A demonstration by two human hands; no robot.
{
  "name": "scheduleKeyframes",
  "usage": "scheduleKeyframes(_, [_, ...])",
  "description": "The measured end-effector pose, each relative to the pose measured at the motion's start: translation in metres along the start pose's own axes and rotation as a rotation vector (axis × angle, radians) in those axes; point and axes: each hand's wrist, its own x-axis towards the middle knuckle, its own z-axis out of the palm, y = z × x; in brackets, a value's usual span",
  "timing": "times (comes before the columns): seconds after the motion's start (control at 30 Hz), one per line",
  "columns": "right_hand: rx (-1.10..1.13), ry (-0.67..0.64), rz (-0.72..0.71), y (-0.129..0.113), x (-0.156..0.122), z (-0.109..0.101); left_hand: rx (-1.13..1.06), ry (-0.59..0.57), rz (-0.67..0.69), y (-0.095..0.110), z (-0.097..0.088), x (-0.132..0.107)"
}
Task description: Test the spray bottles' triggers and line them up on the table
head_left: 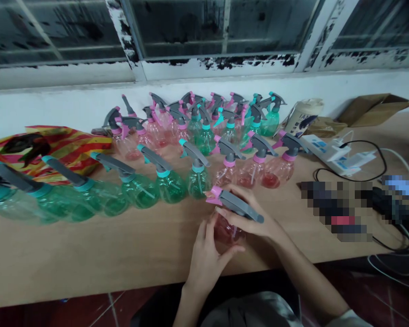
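Observation:
A pink spray bottle (229,230) with a grey and pink trigger head stands near the table's front edge, between my two hands. My right hand (248,211) is closed around its neck, just under the spray head. Curved against the bottle's left side, my left hand (207,247) grips the body with fingers and thumb. Just beyond, a row of spray bottles crosses the table: several green ones, such as a green spray bottle (172,188), on the left, and pink ones, such as a clear pink spray bottle (226,174), on the right.
Behind the row, more pink and green spray bottles (206,138) crowd near the wall. A red and yellow striped bag (71,145) lies at left. To the right are a white cup (305,116), brown paper bag (371,109), white power strip (341,156), cables and blurred dark items.

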Motion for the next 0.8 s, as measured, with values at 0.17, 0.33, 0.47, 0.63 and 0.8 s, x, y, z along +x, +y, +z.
scheduleKeyframes(0.17, [0.052, 0.035, 0.047, 0.007, -0.008, 0.0, 0.011, -0.024, 0.031, -0.007, -0.009, -0.004])
scheduleKeyframes(0.33, [-0.033, 0.042, 0.044, 0.005, -0.014, -0.003, -0.084, 0.238, -0.086, -0.028, -0.02, -0.008])
scheduleKeyframes(0.47, [-0.047, 0.078, -0.007, 0.003, -0.012, 0.0, -0.146, 0.331, -0.177, -0.036, -0.021, -0.006])
scheduleKeyframes(0.63, [-0.07, 0.131, -0.044, 0.002, -0.012, 0.004, -0.149, 0.329, -0.207, -0.032, -0.022, -0.003])
scheduleKeyframes(0.8, [-0.074, 0.132, -0.028, 0.0, -0.011, 0.003, -0.113, 0.299, -0.238, -0.028, -0.024, 0.0])
